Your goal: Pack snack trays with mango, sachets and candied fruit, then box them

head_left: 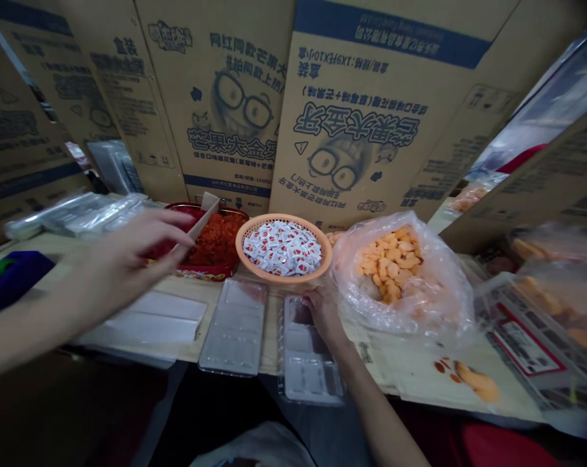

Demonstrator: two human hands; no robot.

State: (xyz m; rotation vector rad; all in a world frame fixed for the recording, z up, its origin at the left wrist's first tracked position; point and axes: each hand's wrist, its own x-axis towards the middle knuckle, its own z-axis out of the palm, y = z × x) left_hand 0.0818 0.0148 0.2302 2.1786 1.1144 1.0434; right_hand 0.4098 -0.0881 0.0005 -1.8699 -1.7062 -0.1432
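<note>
Wooden bench (272, 337): my left hand (122, 259) open, fingers spread, near the red tray (210, 270); my right hand (323, 311) touches the clear plastic tray (305, 363), grip indeterminate.

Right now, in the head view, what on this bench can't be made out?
Red tray: the left hand hides its left part.
White packets in the orange woven basket: printing too small to read.
Clear plastic tray: the right hand covers its far end.
Plastic bag: the film blurs its lower contents.
Clear packs: cut off by the right edge.
</note>
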